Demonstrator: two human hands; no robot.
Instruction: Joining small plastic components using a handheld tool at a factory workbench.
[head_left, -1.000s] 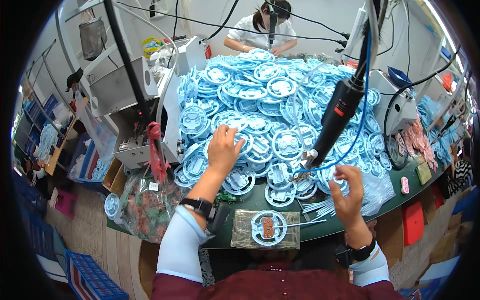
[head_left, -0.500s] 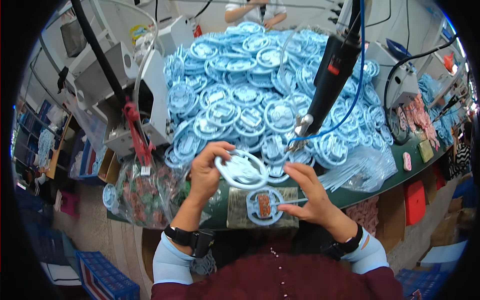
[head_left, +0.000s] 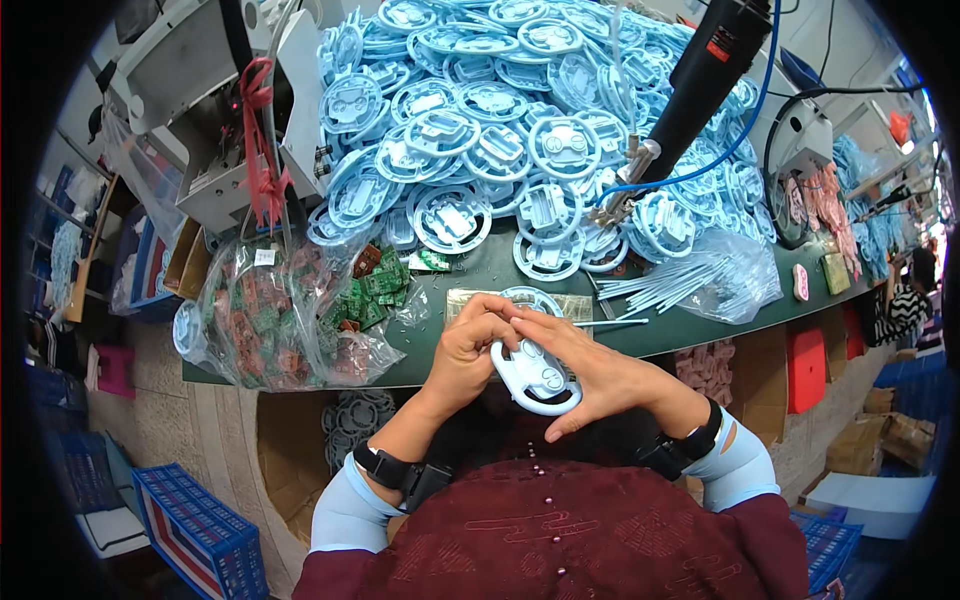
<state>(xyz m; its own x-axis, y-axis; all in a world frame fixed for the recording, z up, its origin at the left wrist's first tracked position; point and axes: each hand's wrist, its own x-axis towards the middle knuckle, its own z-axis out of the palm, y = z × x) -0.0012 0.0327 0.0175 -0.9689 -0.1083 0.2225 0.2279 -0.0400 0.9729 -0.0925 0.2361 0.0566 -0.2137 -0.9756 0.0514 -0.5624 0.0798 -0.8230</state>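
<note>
My left hand [head_left: 470,345], fingers bent, grips the left rim of a light-blue oval plastic shell [head_left: 540,372] just in front of the table edge. The shell is tilted, with two small round shapes in its middle. My right hand [head_left: 615,378] curves around the same shell from the right; its fingertips meet the left hand at the top rim, its thumb is below. Behind the hands, a second blue shell [head_left: 535,298] lies on a flat tape-covered block [head_left: 462,300], mostly hidden. A thin light-blue stick [head_left: 618,322] points right from the block.
A big heap of blue shells [head_left: 490,100] covers the table's back. Left lies a clear bag of circuit boards [head_left: 290,320]; right, a bag with light-blue sticks [head_left: 700,285]. A black power screwdriver [head_left: 705,75] hangs above the right side. A blue crate [head_left: 200,540] stands on the floor.
The shell in my left hand has come down and nearer to me. My right hand has left the stick at the block and moved onto this shell. The view has tilted downward.
</note>
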